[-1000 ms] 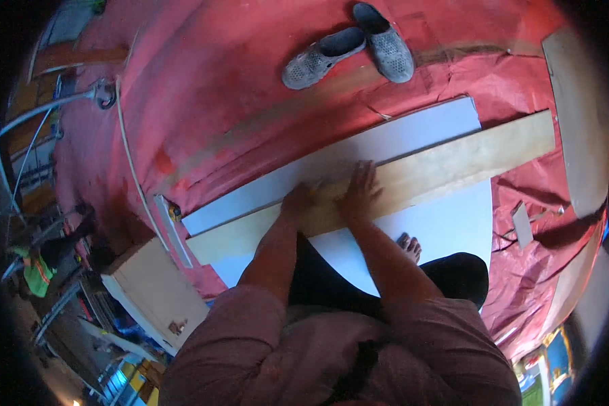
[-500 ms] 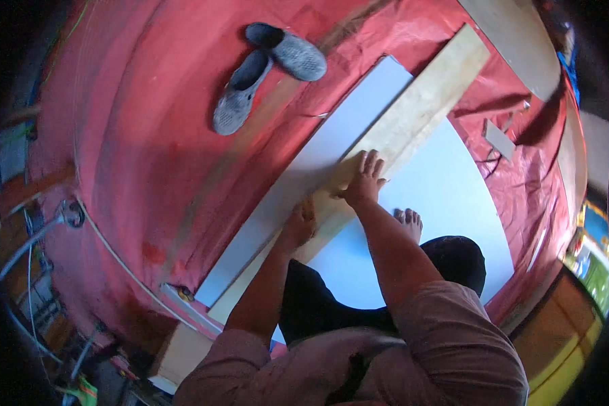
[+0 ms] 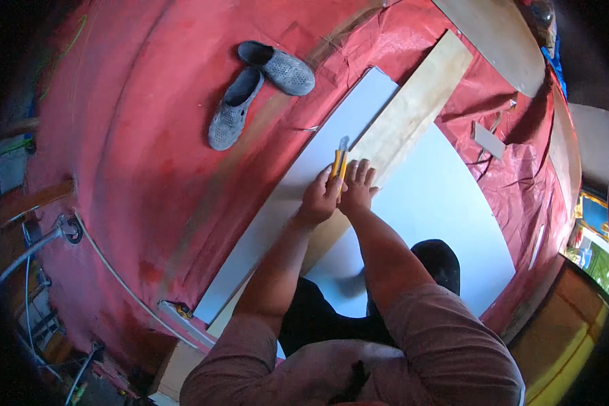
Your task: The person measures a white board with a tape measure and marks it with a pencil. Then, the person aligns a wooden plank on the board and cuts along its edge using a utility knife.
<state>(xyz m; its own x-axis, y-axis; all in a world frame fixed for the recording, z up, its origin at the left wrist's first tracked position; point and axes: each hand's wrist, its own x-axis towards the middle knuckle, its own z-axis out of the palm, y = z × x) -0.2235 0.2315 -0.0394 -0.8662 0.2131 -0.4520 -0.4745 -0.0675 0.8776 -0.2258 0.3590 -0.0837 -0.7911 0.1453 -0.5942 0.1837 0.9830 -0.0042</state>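
Observation:
My left hand (image 3: 320, 197) is closed around the yellow handle of a utility knife (image 3: 339, 166), whose blade end points away from me. The knife is over the left edge of a long pale wooden board (image 3: 413, 111). My right hand (image 3: 357, 191) lies on that board with its fingers spread, close beside my left. The board rests diagonally on a large white sheet (image 3: 446, 203). A strip of the white sheet (image 3: 287, 216) shows along the board's left side.
Two grey clogs (image 3: 287, 73) lie on the red ground covering (image 3: 149, 135) at the upper left. A small pale offcut (image 3: 488, 140) is on the red covering at right. Metal pipes (image 3: 34, 250) are at far left. A curved tan panel (image 3: 497, 40) stands at the upper right.
My left hand has moved up and right along the board, bringing the utility knife into clear view. My right hand has slid slightly back toward me. My bare foot no longer shows.

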